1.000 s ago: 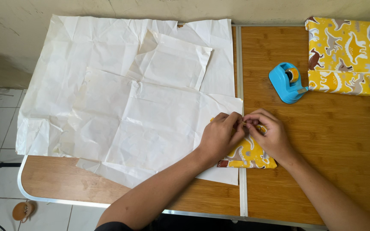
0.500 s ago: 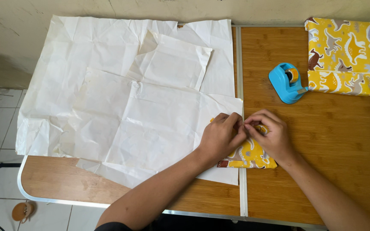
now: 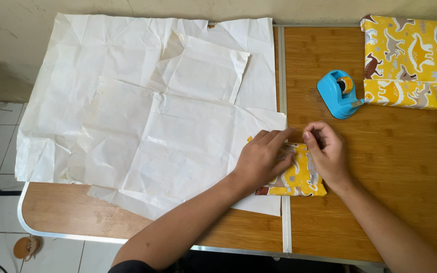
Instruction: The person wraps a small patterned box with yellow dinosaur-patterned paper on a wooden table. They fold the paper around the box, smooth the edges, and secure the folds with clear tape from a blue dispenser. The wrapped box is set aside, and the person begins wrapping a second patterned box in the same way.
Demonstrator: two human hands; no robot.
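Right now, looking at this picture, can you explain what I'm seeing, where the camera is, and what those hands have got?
There is no machine here: a camera worn on a person's head looks down at their own two bare hands. The left hand presses flat on a small yellow wrapped parcel, and the right hand rests at its upper right edge. They work on a wooden table. Crumpled white paper sheets cover its left side. A blue tape dispenser and a larger yellow wrapped package lie farther back.

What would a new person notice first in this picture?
First, the two hands at the table's middle: the left hand presses flat on a small yellow dinosaur-print parcel, the right hand beside it. Then the big creased white paper on the left, and the blue tape dispenser behind.
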